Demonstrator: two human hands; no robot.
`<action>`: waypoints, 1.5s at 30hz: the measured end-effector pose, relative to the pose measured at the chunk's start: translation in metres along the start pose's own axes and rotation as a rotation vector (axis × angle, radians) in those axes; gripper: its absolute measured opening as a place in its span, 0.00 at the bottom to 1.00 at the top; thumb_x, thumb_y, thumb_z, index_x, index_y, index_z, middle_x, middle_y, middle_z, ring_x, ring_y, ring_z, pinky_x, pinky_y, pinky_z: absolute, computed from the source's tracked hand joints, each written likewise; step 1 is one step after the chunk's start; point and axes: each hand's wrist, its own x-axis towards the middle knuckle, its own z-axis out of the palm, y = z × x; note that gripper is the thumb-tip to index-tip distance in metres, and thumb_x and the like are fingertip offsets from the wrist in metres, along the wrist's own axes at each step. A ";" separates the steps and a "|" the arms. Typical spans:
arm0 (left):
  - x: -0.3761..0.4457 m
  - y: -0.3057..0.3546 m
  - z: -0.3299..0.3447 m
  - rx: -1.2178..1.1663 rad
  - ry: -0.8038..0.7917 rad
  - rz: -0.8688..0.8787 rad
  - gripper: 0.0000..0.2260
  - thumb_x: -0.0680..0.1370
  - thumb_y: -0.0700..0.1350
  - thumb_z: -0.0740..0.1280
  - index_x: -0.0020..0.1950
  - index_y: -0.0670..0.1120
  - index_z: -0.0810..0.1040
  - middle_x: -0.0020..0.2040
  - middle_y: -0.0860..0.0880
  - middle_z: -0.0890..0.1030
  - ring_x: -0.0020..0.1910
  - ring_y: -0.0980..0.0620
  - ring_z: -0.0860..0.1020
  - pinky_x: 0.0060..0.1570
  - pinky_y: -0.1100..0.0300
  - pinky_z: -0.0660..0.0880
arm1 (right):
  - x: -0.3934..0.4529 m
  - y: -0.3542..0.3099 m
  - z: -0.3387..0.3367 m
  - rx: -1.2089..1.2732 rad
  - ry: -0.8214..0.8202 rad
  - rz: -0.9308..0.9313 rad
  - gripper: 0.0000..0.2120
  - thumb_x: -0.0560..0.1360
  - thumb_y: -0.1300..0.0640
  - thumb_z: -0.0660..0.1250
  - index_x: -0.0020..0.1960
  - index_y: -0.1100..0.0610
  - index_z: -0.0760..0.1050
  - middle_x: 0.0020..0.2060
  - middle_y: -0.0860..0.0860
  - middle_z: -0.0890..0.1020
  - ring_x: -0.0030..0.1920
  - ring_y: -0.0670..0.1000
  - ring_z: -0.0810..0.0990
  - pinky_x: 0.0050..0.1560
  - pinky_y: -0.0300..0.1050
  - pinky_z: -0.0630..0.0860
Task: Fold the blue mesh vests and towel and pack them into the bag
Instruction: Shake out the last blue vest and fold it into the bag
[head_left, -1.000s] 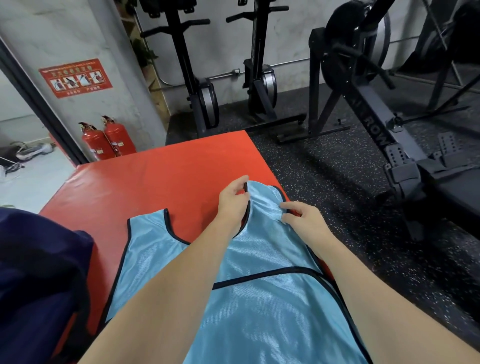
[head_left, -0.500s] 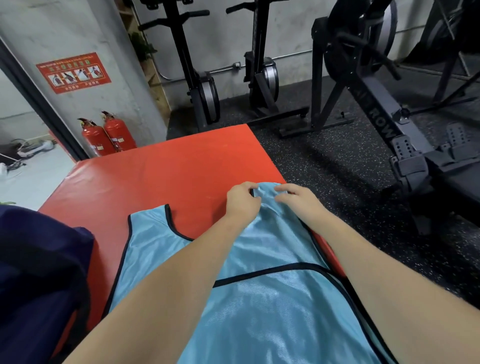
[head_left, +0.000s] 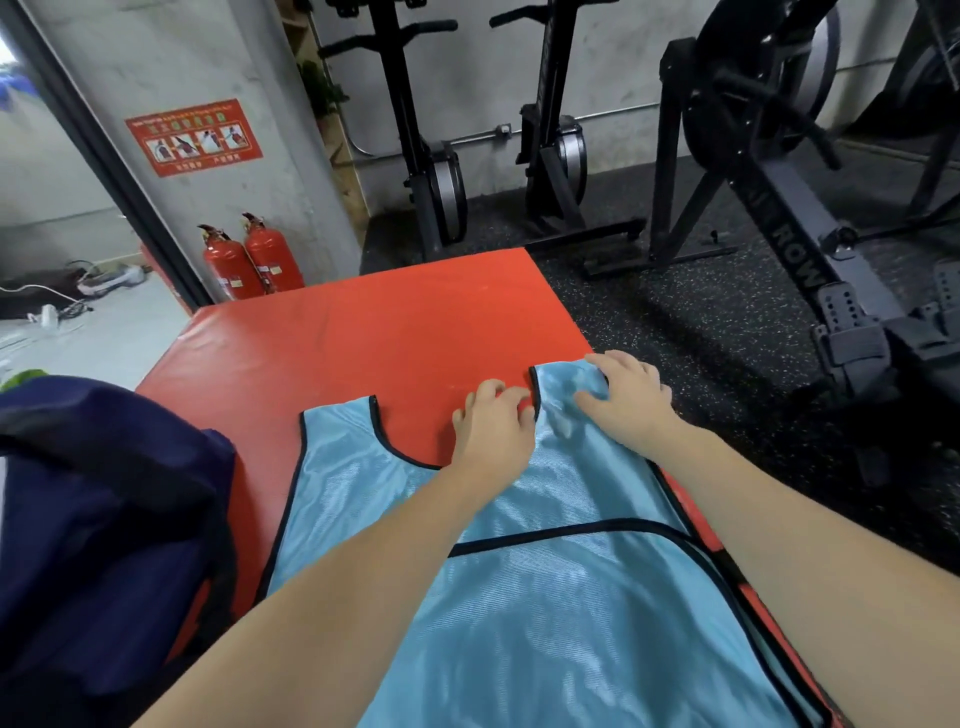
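Lying flat on the red bench (head_left: 337, 353) is the blue mesh vest (head_left: 545, 597), beside the navy bag (head_left: 104, 519). Both hands are pressing down with fingers spread: the left hand (head_left: 493, 431) at the neckline, the right hand (head_left: 628, 400) on the far shoulder strap.

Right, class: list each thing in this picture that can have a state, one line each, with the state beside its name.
vest: spread flat on the mat, unfolded, right shoulder strap under the hands.
bag: on the mat's left edge, left of the vest; whether open cannot be told.
left hand: fingers loosely bent, resting at the neckline.
right hand: fingers spread, pressing the strap.
mat: lying flat.
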 end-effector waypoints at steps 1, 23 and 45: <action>-0.013 -0.005 -0.009 0.007 -0.011 0.002 0.14 0.82 0.49 0.60 0.67 0.53 0.76 0.69 0.51 0.69 0.67 0.47 0.67 0.66 0.48 0.61 | -0.008 -0.004 0.001 -0.042 0.019 -0.042 0.26 0.79 0.47 0.63 0.75 0.48 0.65 0.76 0.49 0.63 0.74 0.58 0.59 0.71 0.60 0.59; -0.230 -0.155 -0.160 -0.101 -0.067 -0.147 0.20 0.75 0.39 0.70 0.67 0.48 0.78 0.59 0.50 0.82 0.58 0.52 0.78 0.56 0.70 0.66 | -0.188 -0.049 -0.006 -0.360 -0.152 -0.299 0.18 0.80 0.50 0.64 0.69 0.49 0.73 0.68 0.46 0.75 0.70 0.51 0.71 0.71 0.52 0.64; -0.209 -0.141 -0.160 -0.073 -0.066 -0.226 0.02 0.74 0.45 0.72 0.41 0.50 0.81 0.34 0.54 0.79 0.36 0.54 0.76 0.31 0.71 0.67 | -0.177 0.014 -0.046 -0.344 -0.122 0.055 0.07 0.76 0.44 0.68 0.51 0.45 0.78 0.47 0.44 0.80 0.49 0.49 0.74 0.59 0.51 0.66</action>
